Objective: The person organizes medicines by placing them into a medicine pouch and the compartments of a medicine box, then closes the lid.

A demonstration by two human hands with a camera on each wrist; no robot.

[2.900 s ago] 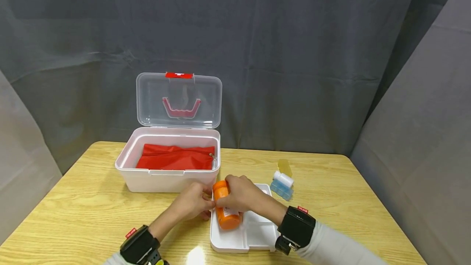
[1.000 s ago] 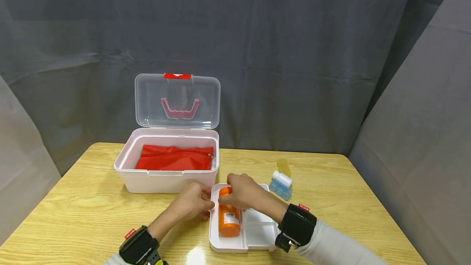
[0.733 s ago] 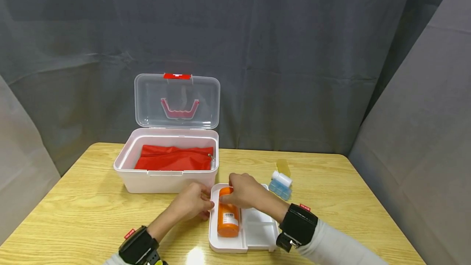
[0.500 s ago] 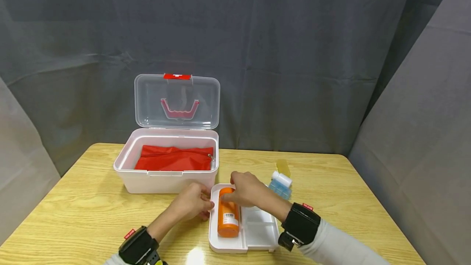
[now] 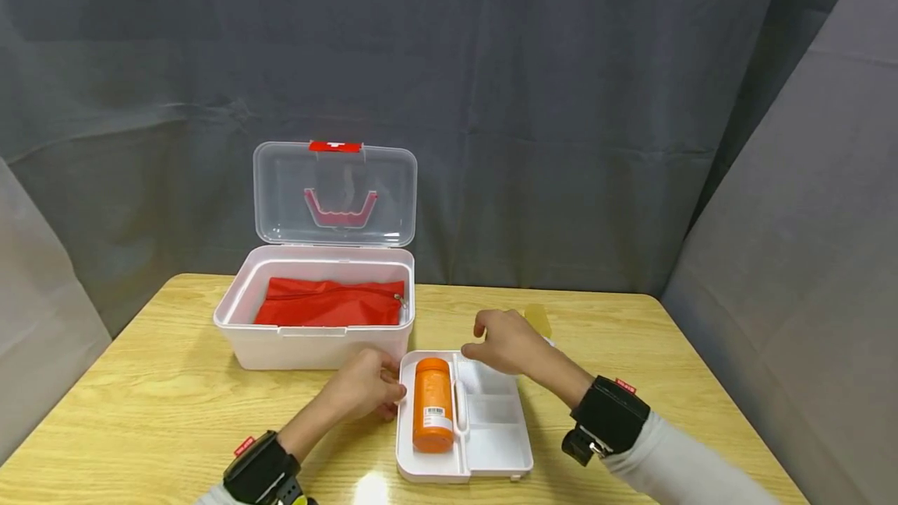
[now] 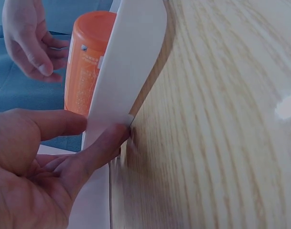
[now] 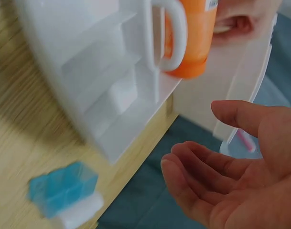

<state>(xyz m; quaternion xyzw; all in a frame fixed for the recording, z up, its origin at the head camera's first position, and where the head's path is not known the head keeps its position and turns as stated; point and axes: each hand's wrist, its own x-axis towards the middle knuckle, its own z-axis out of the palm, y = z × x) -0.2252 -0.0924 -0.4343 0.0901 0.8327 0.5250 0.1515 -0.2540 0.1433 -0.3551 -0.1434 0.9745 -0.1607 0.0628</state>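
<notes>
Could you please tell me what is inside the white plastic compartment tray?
An orange cylindrical plastic bottle lies in the long left compartment of the tray. The bottle covers the floor beneath it, so anything there cannot be seen.

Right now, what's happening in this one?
A person's left hand pinches the edge of a white tray, with an orange bottle lying in its left side. The right hand, holding nothing, hovers near the tray's far right corner. Farther back, to the left, an open box holds a red pouch.

A cylindrical orange plastic bottle [image 5: 433,388] lies in the left section of a divided white plastic tray [image 5: 500,450]. The bottle's white label [image 5: 436,418] faces up.
</notes>
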